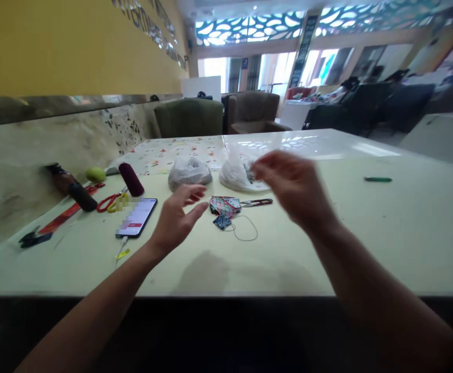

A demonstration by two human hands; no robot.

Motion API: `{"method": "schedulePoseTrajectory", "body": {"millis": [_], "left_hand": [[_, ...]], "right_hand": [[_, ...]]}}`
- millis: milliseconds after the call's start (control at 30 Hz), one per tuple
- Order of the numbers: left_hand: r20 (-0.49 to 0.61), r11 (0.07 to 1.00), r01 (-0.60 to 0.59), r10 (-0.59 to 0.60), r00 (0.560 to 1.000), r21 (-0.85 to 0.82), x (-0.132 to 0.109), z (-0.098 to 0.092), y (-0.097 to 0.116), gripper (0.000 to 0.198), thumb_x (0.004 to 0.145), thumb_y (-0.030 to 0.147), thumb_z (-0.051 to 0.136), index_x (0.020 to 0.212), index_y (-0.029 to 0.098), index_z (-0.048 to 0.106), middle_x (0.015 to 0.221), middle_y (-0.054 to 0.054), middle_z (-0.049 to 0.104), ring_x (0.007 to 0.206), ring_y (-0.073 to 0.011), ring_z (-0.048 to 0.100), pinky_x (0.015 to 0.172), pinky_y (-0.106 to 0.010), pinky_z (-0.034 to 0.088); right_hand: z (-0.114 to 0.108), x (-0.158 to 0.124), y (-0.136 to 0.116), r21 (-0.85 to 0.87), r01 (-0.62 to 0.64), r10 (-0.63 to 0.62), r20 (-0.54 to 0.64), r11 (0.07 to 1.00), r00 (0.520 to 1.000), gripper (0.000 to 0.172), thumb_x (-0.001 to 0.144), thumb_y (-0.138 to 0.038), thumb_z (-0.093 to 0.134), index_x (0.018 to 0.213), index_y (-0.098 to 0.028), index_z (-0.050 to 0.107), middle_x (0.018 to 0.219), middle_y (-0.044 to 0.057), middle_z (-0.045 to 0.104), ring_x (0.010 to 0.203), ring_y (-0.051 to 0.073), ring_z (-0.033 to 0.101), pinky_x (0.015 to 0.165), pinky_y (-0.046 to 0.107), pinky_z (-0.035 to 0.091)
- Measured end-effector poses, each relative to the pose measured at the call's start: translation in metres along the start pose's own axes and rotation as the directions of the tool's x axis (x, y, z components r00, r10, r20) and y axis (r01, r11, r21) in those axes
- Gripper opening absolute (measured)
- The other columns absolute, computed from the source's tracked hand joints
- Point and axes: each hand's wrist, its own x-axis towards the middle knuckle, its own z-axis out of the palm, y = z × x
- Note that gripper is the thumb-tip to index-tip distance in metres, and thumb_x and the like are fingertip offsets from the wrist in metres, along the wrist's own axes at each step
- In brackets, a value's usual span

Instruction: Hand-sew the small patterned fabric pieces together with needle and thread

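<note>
My left hand (180,213) hovers over the table with thumb and fingers apart, nothing between them. Just right of it lies a small patterned cloth piece (225,205) in pink and light blue. A small dark blue patterned piece (222,223) with a loop of thin cord (256,234) rests in front of that. Thread snips (260,202) lie beside the cloth. My right hand (288,181) is raised and blurred by motion, its thumb and fingertips pinched together in front of a white plastic bag (234,173). Whatever the pinch may hold cannot be made out.
Another plastic bag (187,172) stands at the back. Leftward lie a phone (138,217) on a cable, red and yellow-handled scissors (112,202), a maroon thread spool (131,180), a dark bottle (81,196) and a green round fruit (95,174). A green pen (378,179) lies right.
</note>
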Motion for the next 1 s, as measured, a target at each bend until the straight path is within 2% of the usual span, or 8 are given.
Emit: {"method": "schedulePoseTrajectory", "body": {"millis": [100, 167, 333, 400, 467, 567, 733, 1000], "left_hand": [[0.153, 0.962, 0.22, -0.245, 0.957, 0.162, 0.008, 0.04, -0.047, 0.023, 0.085, 0.03, 0.065, 0.1, 0.014, 0.07, 0.097, -0.009, 0.068, 0.081, -0.0186, 0.064, 0.077, -0.034, 0.053], [0.218, 0.93, 0.238, -0.303, 0.928, 0.28, 0.011, 0.061, -0.068, 0.021, 0.084, 0.032, 0.065, 0.091, 0.014, 0.073, 0.09, -0.009, 0.069, 0.082, -0.0203, 0.062, 0.078, -0.034, 0.049], [0.312, 0.932, 0.304, -0.353, 0.882, 0.196, 0.012, 0.085, -0.08, 0.015, 0.074, 0.026, 0.07, 0.063, 0.017, 0.066, 0.07, -0.003, 0.062, 0.072, -0.017, 0.055, 0.068, -0.028, 0.041], [0.319, 0.896, 0.44, -0.4, 0.859, -0.059, 0.009, 0.085, -0.079, 0.019, 0.075, 0.03, 0.069, 0.065, 0.016, 0.062, 0.066, 0.0, 0.059, 0.062, -0.0133, 0.05, 0.061, -0.025, 0.038], [0.316, 0.762, 0.552, -0.46, 0.829, -0.339, 0.005, 0.084, -0.078, 0.026, 0.077, 0.039, 0.07, 0.072, 0.016, 0.06, 0.063, 0.002, 0.056, 0.055, -0.0103, 0.045, 0.055, -0.023, 0.034], [0.266, 0.579, 0.6, -0.561, 0.784, -0.552, 0.001, 0.081, -0.075, 0.036, 0.071, 0.046, 0.077, 0.075, 0.016, 0.059, 0.065, 0.002, 0.056, 0.052, -0.0077, 0.041, 0.05, -0.021, 0.032], [0.163, 0.528, 0.541, -0.6, 0.783, -0.655, -0.002, 0.078, -0.064, 0.038, 0.064, 0.043, 0.084, 0.073, 0.015, 0.059, 0.067, 0.003, 0.055, 0.054, -0.0066, 0.043, 0.05, -0.019, 0.034], [0.266, 0.494, 0.575, -0.562, 0.783, -0.652, -0.008, 0.082, -0.056, 0.034, 0.073, 0.041, 0.079, 0.075, 0.017, 0.054, 0.057, 0.006, 0.046, 0.046, -0.0053, 0.035, 0.043, -0.018, 0.025]], "right_hand": [[0.024, 0.003, 0.043, -0.058, -0.145, 0.151, 0.13, 0.988, 0.98, 0.02, 0.085, -0.025, 0.061, 0.07, -0.013, 0.066, 0.064, 0.001, 0.06, 0.064, 0.012, 0.052, 0.062, 0.026, 0.04], [0.04, 0.003, 0.073, -0.112, -0.237, 0.254, 0.176, 0.965, 0.951, 0.019, 0.081, -0.024, 0.059, 0.066, -0.013, 0.064, 0.061, 0.001, 0.059, 0.063, 0.012, 0.05, 0.06, 0.026, 0.036], [0.056, -0.01, 0.116, -0.086, -0.241, 0.252, 0.16, 0.967, 0.954, 0.022, 0.079, -0.03, 0.057, 0.065, -0.014, 0.062, 0.062, 0.001, 0.059, 0.063, 0.013, 0.049, 0.06, 0.026, 0.035], [0.057, -0.018, 0.12, -0.024, -0.254, 0.254, 0.168, 0.967, 0.952, 0.023, 0.081, -0.033, 0.057, 0.067, -0.015, 0.062, 0.064, 0.001, 0.059, 0.064, 0.013, 0.049, 0.061, 0.025, 0.035], [0.057, -0.026, 0.121, 0.085, -0.326, 0.299, 0.232, 0.942, 0.926, 0.024, 0.083, -0.036, 0.059, 0.074, -0.015, 0.065, 0.067, 0.001, 0.059, 0.064, 0.012, 0.049, 0.059, 0.024, 0.037], [0.06, -0.035, 0.119, 0.259, -0.478, 0.375, 0.36, 0.839, 0.854, 0.028, 0.085, -0.043, 0.06, 0.087, -0.015, 0.067, 0.074, 0.002, 0.062, 0.063, 0.011, 0.052, 0.054, 0.022, 0.038], [0.067, -0.045, 0.111, 0.356, -0.671, 0.488, 0.482, 0.65, 0.728, 0.037, 0.078, -0.042, 0.072, 0.105, -0.017, 0.069, 0.075, 0.002, 0.064, 0.059, 0.01, 0.055, 0.046, 0.018, 0.036], [0.068, -0.048, 0.103, 0.455, -0.679, 0.47, 0.495, 0.576, 0.731, 0.027, 0.071, -0.038, 0.076, 0.075, -0.014, 0.063, 0.058, -0.004, 0.054, 0.05, 0.005, 0.042, 0.049, 0.02, 0.029]]}}
